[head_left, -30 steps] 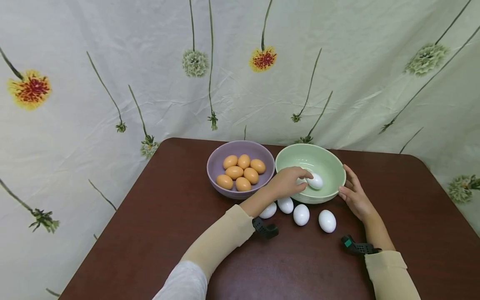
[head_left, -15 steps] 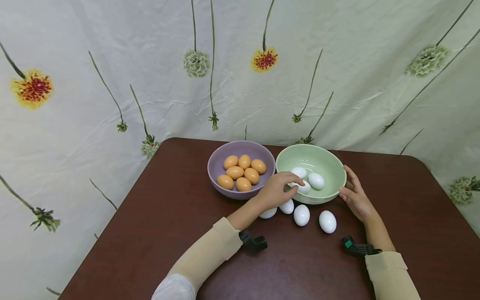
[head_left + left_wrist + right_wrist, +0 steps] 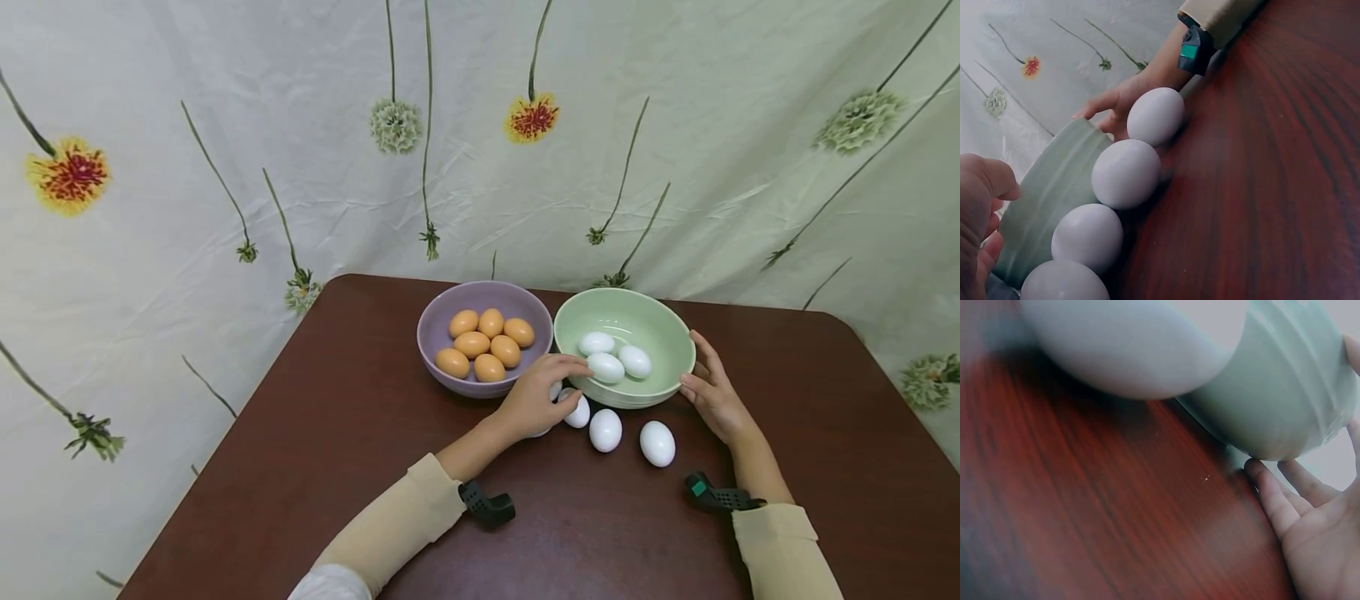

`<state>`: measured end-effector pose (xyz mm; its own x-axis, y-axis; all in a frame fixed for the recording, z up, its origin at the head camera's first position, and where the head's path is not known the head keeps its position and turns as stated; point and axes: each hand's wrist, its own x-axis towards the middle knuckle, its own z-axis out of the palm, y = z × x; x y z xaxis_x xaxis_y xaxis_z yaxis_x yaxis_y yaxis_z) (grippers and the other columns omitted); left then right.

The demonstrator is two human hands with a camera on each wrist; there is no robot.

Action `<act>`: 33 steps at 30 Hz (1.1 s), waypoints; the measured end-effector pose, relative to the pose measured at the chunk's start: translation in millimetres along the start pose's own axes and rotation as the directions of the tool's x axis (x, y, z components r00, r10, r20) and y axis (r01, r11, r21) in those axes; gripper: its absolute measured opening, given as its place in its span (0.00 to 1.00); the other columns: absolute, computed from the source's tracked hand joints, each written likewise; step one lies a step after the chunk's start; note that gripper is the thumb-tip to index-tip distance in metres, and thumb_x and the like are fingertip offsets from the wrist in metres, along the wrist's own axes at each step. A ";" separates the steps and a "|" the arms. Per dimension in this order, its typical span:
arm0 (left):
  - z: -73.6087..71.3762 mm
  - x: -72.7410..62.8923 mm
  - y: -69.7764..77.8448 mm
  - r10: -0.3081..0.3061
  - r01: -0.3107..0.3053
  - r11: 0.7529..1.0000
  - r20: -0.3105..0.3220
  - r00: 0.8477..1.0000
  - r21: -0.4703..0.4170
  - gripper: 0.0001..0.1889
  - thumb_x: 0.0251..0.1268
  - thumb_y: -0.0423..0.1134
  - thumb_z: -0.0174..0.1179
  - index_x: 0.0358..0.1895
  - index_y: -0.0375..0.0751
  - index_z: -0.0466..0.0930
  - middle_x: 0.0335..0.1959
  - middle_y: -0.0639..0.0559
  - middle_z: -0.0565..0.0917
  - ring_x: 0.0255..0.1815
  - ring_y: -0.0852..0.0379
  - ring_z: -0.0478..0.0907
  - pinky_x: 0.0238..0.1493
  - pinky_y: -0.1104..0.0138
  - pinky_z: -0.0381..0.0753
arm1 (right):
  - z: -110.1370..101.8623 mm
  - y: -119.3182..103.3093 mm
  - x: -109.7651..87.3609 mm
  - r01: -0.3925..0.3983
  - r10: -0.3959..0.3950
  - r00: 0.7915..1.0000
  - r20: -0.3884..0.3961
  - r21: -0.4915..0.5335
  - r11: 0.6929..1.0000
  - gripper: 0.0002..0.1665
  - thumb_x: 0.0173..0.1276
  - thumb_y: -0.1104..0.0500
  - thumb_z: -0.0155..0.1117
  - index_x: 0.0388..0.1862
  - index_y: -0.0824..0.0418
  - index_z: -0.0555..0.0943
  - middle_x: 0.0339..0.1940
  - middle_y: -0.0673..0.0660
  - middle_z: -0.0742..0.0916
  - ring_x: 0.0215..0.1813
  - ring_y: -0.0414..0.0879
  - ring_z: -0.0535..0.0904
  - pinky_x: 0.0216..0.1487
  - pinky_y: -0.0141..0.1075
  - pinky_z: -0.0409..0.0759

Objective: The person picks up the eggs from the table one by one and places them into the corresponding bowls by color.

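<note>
Left hand (image 3: 534,400) hovers, thumb and fingers parted, by white eggs (image 3: 606,430); right hand (image 3: 717,404) rests spread against the green bowl (image 3: 660,329).

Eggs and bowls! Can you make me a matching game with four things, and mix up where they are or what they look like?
Things:
1. Orange eggs
2. Green bowl
3. Right hand
4. Table

Matches:
A. touching the green bowl's right side
B. dark reddish brown
C. inside the purple bowl
D. holding three white eggs

Right pairs: 1-C, 2-D, 3-A, 4-B.
</note>
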<state>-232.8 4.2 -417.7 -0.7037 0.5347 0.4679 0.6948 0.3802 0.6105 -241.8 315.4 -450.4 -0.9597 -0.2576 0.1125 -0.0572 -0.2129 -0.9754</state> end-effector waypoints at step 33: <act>-16.9 -55.9 -0.3 -0.016 0.005 0.992 0.085 0.996 0.128 0.19 0.58 0.34 0.67 0.54 0.40 0.80 0.52 0.48 0.81 0.54 0.51 0.75 0.57 0.62 0.72 | 2.7 0.0 -0.7 0.018 -0.018 1.000 -0.011 0.024 1.000 0.40 0.75 0.67 0.49 0.79 0.46 0.49 0.67 0.59 0.58 0.57 0.36 0.72 0.52 0.26 0.74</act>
<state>-196.2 -38.5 -433.2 -0.6992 0.5911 0.4021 0.7049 0.4762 0.5257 -240.4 313.0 -449.9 -0.9613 -0.2438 0.1280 -0.0681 -0.2398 -0.9684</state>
